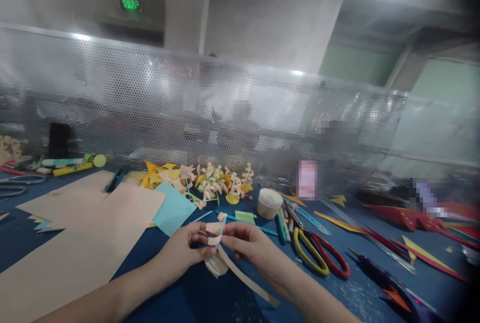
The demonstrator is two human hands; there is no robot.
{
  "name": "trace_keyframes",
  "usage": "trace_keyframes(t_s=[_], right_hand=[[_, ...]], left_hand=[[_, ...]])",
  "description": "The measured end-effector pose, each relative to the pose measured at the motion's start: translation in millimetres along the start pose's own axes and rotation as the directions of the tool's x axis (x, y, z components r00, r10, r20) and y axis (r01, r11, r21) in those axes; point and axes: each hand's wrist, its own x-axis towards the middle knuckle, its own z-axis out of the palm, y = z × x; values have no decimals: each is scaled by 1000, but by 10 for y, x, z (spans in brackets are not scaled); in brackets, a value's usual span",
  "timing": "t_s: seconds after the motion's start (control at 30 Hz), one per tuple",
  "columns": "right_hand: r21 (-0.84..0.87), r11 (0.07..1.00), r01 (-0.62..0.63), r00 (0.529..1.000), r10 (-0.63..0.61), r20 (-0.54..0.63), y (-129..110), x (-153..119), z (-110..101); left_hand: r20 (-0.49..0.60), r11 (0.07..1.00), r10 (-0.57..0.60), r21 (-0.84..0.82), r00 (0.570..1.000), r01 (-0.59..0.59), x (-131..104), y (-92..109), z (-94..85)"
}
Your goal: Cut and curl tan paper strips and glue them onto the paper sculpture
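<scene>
Between my hands is a cream paper strip (247, 280) coiled in loops around a thin blue stick (224, 219). Its loose tail hangs down to the right, and a wider pale piece (216, 265) shows underneath. My left hand (187, 244) is closed, its fingers and thumb pinching the coiled part from the left. From the right, my right hand (249, 240) is closed too, its fingertips pressed against the coil near the stick. Fingers partly hide where the strip meets the stick.
Cream paper sheets (82, 233) and a light blue sheet (172, 208) lie left. Behind stand several curled paper pieces (210, 180) and a white tub (269, 203). Scissors with yellow and red handles (318, 253) and a glue gun (390, 278) lie right. A perforated clear screen (150, 98) stands behind.
</scene>
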Motion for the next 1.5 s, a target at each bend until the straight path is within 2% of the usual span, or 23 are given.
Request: trace_keyframes(t_s=[0.13,0.3,0.43,0.57,0.7,0.8,0.93,1.03,1.17,1.27,1.37,1.5], right_hand=[[-68,997,19,1000,-18,10,7,23,-19],[-252,966,51,997,-62,-36,20,75,-129],[-394,912,110,994,-110,23,-71,-1,-209],[-561,803,203,979,-150,139,-213,-140,-258],[-715,657,238,971,-148,187,-320,-230,-311],[-755,593,278,956,-94,278,-386,-265,-331],[-740,593,317,917,7,398,-441,-295,-302],[-747,584,317,910,35,413,-447,-333,-258],[-784,542,302,929,16,369,-444,-419,-165],[-822,462,332,922,27,387,-426,-456,-60],[-843,357,403,891,56,450,-356,-421,42],[-882,75,465,877,98,470,-259,-342,137]], left_hand=[[8,1000,19,7,1000,-19,2,-18,-12],[-80,1000,1,13,997,0,-1,-29,-37],[-134,1000,-24,9,991,25,-17,40,-19],[-145,1000,-18,-27,989,14,-23,64,-5],[-155,997,-19,-71,988,9,-18,43,-8],[-177,998,-12,-66,984,0,-13,30,-7],[-178,999,27,45,984,-20,-12,19,-4],[-158,990,54,141,986,-31,-20,23,-3],[-122,975,47,219,991,-20,-34,48,17],[-93,960,29,278,995,-2,-43,55,39],[-68,924,31,382,997,-3,-51,37,48],[-74,804,132,591,988,-63,-66,16,42]])
